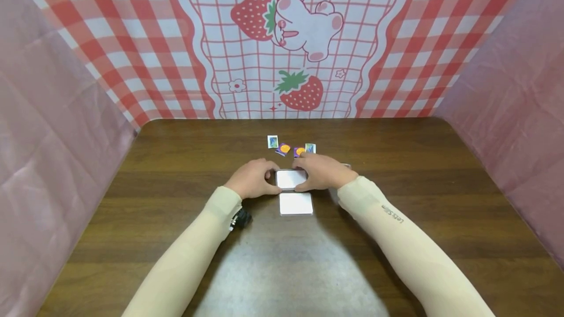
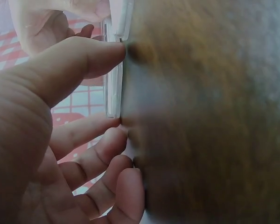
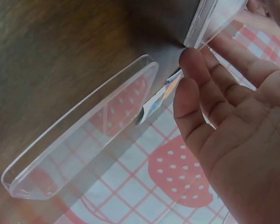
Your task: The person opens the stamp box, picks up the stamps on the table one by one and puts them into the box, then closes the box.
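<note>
Between both hands lies a flat white case [image 1: 291, 179] with clear plastic edges, at the middle of the table. My left hand [image 1: 253, 178] grips its left end, thumb at the near edge and index finger at the far edge. From the other end my right hand [image 1: 323, 171] holds it, thumb in front and curled fingers behind. A second white case [image 1: 296, 204] lies flat just nearer. Beside the right hand, in the right wrist view, a shallow clear plastic lid [image 3: 79, 126] rests on the table, mostly hidden by that hand in the head view.
Behind the hands lie small picture cards: a blue-green one [image 1: 272, 141] and a purple-orange one [image 1: 283, 149] at left, another purple-orange card [image 1: 299, 151] and blue-green card [image 1: 310, 148] at right. A checked strawberry cloth [image 1: 291, 62] hangs behind the wooden table [image 1: 176, 160].
</note>
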Demonstrator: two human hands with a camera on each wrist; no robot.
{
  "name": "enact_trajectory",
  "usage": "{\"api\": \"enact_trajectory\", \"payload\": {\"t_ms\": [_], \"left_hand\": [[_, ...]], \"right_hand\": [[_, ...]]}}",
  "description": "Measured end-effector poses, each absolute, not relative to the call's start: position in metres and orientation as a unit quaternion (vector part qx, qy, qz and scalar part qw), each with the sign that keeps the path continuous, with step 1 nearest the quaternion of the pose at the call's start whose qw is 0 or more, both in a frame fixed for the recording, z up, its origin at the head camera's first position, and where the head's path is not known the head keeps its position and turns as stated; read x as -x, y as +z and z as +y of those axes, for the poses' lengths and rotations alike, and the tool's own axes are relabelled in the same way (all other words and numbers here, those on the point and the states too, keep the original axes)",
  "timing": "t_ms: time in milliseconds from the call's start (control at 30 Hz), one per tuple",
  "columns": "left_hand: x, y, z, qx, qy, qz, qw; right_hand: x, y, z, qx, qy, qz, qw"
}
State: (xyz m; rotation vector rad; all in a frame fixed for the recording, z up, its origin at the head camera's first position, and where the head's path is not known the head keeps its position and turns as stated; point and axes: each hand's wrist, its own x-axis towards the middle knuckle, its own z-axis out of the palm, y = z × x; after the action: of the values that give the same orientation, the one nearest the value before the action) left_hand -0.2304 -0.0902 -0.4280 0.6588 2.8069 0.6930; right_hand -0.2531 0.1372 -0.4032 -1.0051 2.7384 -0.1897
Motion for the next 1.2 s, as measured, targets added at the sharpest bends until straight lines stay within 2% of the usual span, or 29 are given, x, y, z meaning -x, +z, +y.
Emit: {"api": "enact_trajectory", "payload": {"t_ms": [500,933,1067,1200], "left_hand": [[0.2308,-0.4302,-0.0864,-0.226,0.220,0.946,0.075],[0.2285,-0.4269,-0.0861,-0.222,0.213,0.949,0.074],[0.2274,-0.4270,-0.0853,-0.223,0.219,0.947,0.074],[0.2271,-0.4279,-0.0855,-0.226,0.227,0.944,0.073]], "right_hand": [[0.2552,-0.4004,0.1332,0.330,-0.069,0.930,0.148],[0.2541,-0.4003,0.1368,0.274,-0.173,0.926,0.194],[0.2514,-0.4001,0.1376,0.266,-0.157,0.930,0.198],[0.2503,-0.3995,0.1375,0.290,-0.117,0.934,0.173]]}}
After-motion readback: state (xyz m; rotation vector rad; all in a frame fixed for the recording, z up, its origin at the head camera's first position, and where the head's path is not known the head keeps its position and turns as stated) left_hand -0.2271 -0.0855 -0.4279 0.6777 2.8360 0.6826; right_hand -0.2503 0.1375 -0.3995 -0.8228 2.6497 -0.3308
